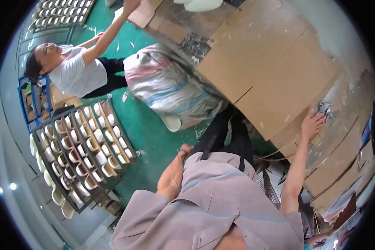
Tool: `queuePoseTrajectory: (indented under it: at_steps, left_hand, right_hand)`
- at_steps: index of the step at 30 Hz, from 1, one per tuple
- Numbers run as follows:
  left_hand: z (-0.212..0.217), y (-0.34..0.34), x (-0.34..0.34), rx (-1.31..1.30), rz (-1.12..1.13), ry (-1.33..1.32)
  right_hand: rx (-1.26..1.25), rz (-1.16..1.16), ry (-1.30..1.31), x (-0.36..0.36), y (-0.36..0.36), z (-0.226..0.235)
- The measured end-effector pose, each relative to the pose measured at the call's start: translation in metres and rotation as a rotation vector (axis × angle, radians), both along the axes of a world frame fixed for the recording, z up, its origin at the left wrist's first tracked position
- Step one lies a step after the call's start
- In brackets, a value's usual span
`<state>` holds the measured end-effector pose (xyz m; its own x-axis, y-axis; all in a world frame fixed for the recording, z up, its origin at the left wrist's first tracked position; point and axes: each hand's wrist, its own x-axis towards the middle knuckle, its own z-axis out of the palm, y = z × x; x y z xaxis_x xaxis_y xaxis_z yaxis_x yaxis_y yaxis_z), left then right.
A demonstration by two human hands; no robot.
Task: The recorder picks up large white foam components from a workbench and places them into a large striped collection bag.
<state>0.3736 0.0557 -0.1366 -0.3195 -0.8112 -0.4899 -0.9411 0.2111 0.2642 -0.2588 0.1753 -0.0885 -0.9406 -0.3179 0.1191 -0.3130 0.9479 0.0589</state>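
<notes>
My right hand (312,125) reaches out over the worktable at the right. Its fingers are bent over a small silvery and dark object (324,110), whose kind I cannot make out. Flat brown cardboard (271,79) covers the table beside it. My left hand (186,148) hangs low by my left thigh, over the green floor. It shows small and partly turned away, so its fingers cannot be read, and nothing is seen in it.
A large woven sack (171,89), white with blue and pink stripes, bulges against the table's left edge. Beyond it stands a co-worker (77,71) in a white shirt, one arm stretched toward the table. A rack (83,152) holds rows of white curved pieces at the left.
</notes>
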Motion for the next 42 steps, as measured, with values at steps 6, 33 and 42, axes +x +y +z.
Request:
queuePoseTrajectory:
  at_steps: [6,33,42]
  left_hand:
    - [0.036,0.092,0.104,0.742,0.948,-0.063]
    - [-0.095,0.097,0.35,0.696,1.533,0.304]
    - [-0.012,-0.08,0.237,-0.035,0.972,0.744]
  right_hand:
    - [-0.078,-0.047,-0.186,0.012,-0.013,-0.025]
    - [-0.145,1.114,-0.808,0.5,-0.253,-0.134]
    - [0.225,0.929,-1.431,0.647,-0.274,-0.158]
